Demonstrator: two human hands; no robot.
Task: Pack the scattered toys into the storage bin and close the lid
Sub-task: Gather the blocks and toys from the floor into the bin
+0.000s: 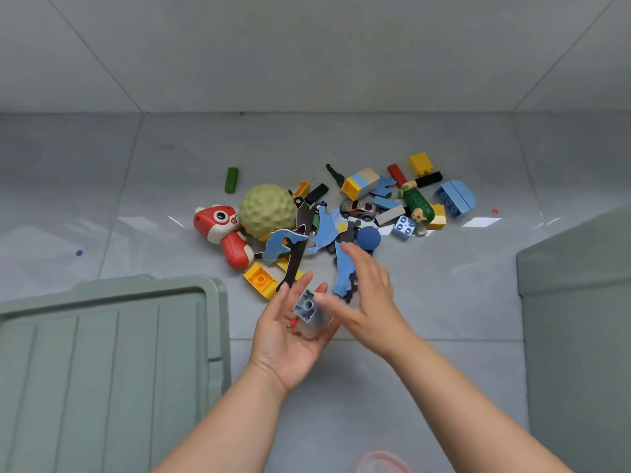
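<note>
The left hand (290, 346), palm up and cupped, holds a grey studded plastic brick (306, 306) with its fingers curled around it. The right hand (368, 302) hovers just beside the brick, fingers straight and apart. The remaining toys (327, 230) lie heaped on glossy tiles (444, 302): a bumpy ball (267, 210), bricks and flat puzzle pieces. A ribbed lid (102, 353) lies to the left and the bin (580, 319) stands to the right.
</note>
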